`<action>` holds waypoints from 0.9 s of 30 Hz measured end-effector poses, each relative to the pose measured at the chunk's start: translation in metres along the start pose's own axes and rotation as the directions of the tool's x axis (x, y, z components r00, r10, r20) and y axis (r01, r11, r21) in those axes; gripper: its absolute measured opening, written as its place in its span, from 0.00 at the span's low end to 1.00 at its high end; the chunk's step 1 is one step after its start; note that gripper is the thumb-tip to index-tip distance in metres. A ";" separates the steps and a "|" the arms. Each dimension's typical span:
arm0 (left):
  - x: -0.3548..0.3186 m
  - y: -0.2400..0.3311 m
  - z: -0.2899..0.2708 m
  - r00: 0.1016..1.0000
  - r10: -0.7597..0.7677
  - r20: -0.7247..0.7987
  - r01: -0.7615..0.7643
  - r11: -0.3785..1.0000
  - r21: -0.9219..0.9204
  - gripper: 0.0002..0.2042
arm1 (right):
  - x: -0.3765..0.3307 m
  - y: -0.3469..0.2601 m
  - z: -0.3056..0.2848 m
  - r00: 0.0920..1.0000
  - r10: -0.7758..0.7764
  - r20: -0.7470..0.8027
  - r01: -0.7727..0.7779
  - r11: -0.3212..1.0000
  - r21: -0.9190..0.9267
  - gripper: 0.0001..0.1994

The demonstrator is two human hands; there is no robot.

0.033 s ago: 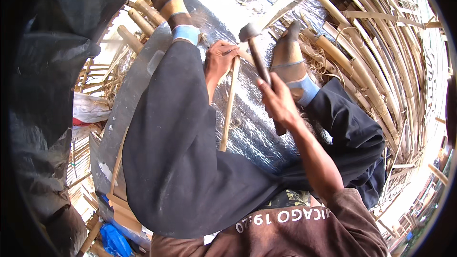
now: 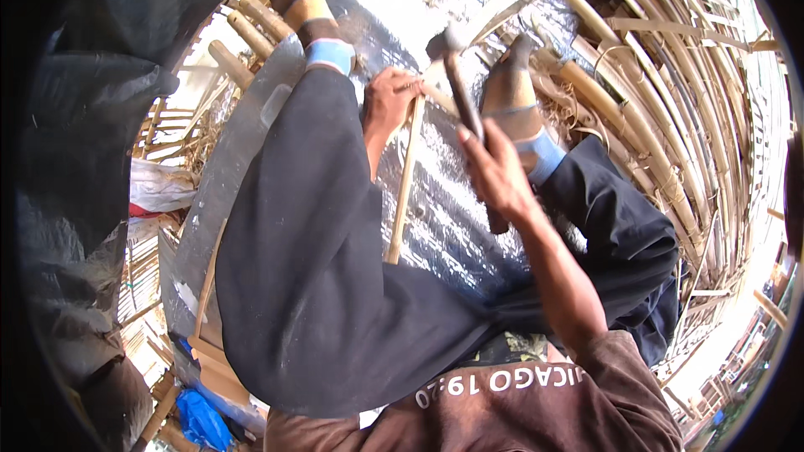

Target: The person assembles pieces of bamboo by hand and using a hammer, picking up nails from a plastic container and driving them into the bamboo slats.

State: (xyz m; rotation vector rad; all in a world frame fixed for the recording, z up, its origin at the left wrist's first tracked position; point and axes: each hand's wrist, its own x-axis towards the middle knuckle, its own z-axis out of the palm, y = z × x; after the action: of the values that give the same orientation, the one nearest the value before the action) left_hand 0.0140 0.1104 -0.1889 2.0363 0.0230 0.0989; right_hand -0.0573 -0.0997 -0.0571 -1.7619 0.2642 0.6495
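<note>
My right hand (image 2: 500,172) is wrapped round the handle of a hammer (image 2: 457,84), whose dark head points away from me. The hammer is raised between my two feet. To its left, my left hand (image 2: 387,105) is closed on the far end of a narrow bamboo strip (image 2: 405,180). That strip slants down toward my lap over a shiny silver sheet (image 2: 448,218). A short light strip (image 2: 439,98) reaches from my left fingertips toward the hammer handle, meeting the long strip at an angle. The exact contact under my fingers is hidden.
Many long bamboo strips (image 2: 670,117) lie stacked along the right. Cut bamboo poles (image 2: 249,37) stick out at the upper left. A dark plastic sheet (image 2: 75,159) hangs at the far left, with a blue plastic bag (image 2: 203,420) lower down. My striped socks (image 2: 331,54) flank the work.
The hammer and my right hand have shifted slightly, with the hammer head a little farther right. My left hand keeps its hold on the strip with barely any movement.
</note>
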 end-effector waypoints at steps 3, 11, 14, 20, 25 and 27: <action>0.001 -0.007 0.001 1.000 -0.010 -0.027 0.010 1.000 -0.015 0.09 | -0.012 -0.024 -0.005 0.999 -0.051 -0.007 0.052 0.995 0.084 0.19; 0.006 -0.005 0.008 0.995 0.104 0.006 -0.104 0.982 0.156 0.09 | -0.004 -0.006 -0.004 0.998 0.056 -0.006 -0.056 0.998 0.028 0.19; -0.001 -0.007 0.003 0.999 0.007 -0.037 -0.007 1.000 0.006 0.09 | -0.016 -0.037 -0.006 0.997 -0.073 0.009 0.068 0.962 0.264 0.15; 0.006 0.004 0.014 0.999 -0.025 0.046 0.026 0.999 -0.020 0.10 | 0.009 0.038 0.000 0.998 -0.055 -0.026 0.048 0.972 -0.230 0.20; 0.004 -0.016 0.007 1.000 -0.027 -0.006 0.026 0.994 -0.102 0.10 | -0.013 -0.020 -0.005 0.999 -0.036 -0.028 0.038 0.994 0.098 0.18; 0.003 -0.010 0.001 0.999 0.037 -0.003 -0.037 0.999 0.014 0.10 | -0.009 -0.019 -0.004 1.000 0.008 0.014 -0.010 0.987 0.163 0.18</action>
State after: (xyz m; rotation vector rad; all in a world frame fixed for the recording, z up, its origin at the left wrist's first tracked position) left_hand 0.0176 0.1140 -0.1981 2.0512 -0.0123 0.1256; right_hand -0.0543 -0.0991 -0.0364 -1.6001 0.3078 0.6287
